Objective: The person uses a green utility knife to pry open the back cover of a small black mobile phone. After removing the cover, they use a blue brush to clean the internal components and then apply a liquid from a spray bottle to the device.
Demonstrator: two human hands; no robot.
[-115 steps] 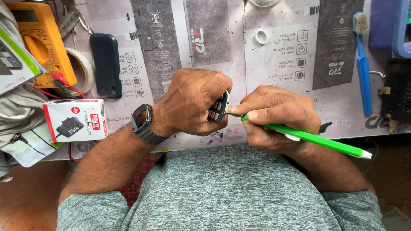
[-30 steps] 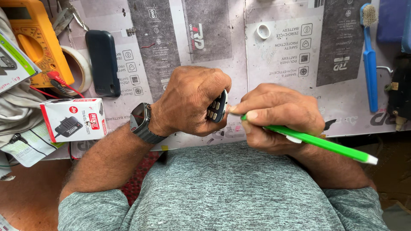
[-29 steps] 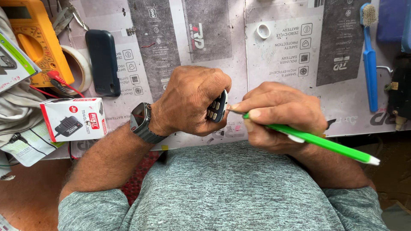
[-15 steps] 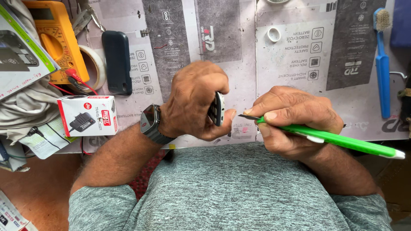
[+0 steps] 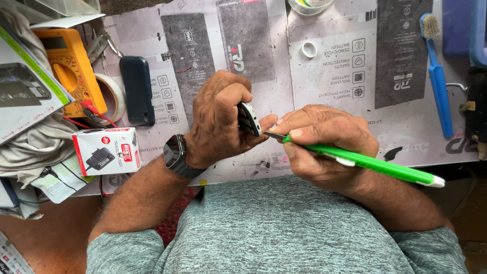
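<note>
1. while the left hand (image 5: 220,122) is curled shut around a small keypad phone (image 5: 249,118), holding it on edge above the near rim of the workbench (image 5: 324,76), the keys face toward the right hand (image 5: 324,142).
2. left grip: fingers wrapped over the phone's back, thumb under its lower edge; pressed together on the phone, only the key face and one edge showing past the knuckles.
3. right grip: fingers and thumb pinched around a green craft knife (image 5: 362,161) near its front end; the thin blade tip pokes out of the pinch and meets the phone's edge, just beside the left thumb tip. whether the tip is inside a seam cannot be told.
4. outboard of the left grip: a dark blue handset (image 5: 137,90), a roll of tape (image 5: 112,91), a yellow multimeter (image 5: 71,71) and a small white charger box (image 5: 105,151), all well apart from the hands.
5. outboard of the right grip: a blue toothbrush (image 5: 439,76) and a small white ring (image 5: 309,49) lie on the bench, untouched.
6. risk, judged: the blade points at the left thumb; a slip off the hard casing under push would likely nick it.
7. risk, judged: too steep an angle or too much twist could snap the thin tip or gouge the casing.
8. risk, judged: the phone is held in air, so a loosened grip could drop it into the lap.
</note>
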